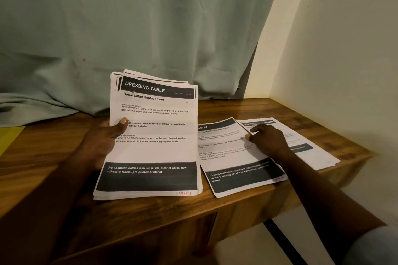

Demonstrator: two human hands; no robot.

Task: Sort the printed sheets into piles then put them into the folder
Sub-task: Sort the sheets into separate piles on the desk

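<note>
My left hand (103, 137) grips a stack of printed sheets (155, 148) by its left edge, thumb on top; the top sheet reads "DRESSING TABLE, Bottle Label Replacement". The stack is tilted up, its lower edge near the wooden table (247, 206). To its right a sheet (228, 163) lies flat on the table, and further right lies another pile of sheets (310, 153). My right hand (267, 140) rests on these two, fingers curled, fingertips touching where they overlap. A yellow folder (9, 137) shows at the far left edge.
A pale green curtain (129, 28) hangs behind the table and drapes onto its back left part. A cream wall (344, 49) borders the right side. The table's front edge and right corner are close to the sheets.
</note>
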